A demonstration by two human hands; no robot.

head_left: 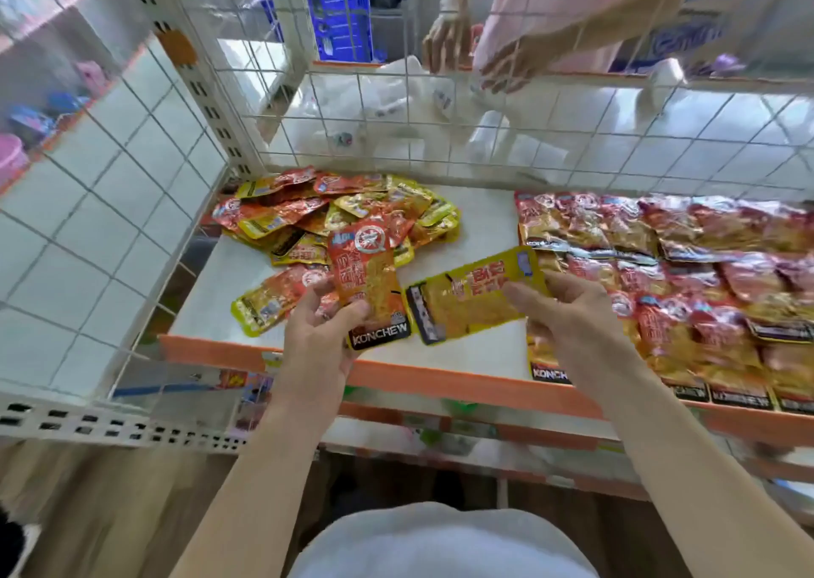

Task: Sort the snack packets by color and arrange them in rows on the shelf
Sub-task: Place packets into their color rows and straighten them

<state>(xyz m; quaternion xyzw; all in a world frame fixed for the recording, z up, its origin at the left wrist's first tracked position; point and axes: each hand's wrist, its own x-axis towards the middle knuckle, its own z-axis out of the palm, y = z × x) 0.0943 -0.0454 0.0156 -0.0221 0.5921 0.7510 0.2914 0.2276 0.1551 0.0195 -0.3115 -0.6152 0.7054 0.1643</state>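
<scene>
Grip — left hand (317,335) on red packet (365,269), right hand (568,313) on yellow packet (467,300), fingers (313,292) part-hidden.

You are gripping a red packet (365,278) in your left hand (317,335), and it is showing glossy, crinkled plastic film. The yellow packet (471,300) that your right hand (568,313) is holding is shining the same way. The mixed pile (334,211) and the red rows (660,278) are glinting like slick, creased film with a foil sheen. Under them the shelf board (484,216) is looking smooth and white, only faintly shiny, and its front lip (440,382) is looking like orange-painted metal. The wire mesh (387,76) and the perforated upright (207,97) are reading as white-coated metal. Behind the mesh, the bags (374,106) are looking like thin, soft white plastic.
</scene>
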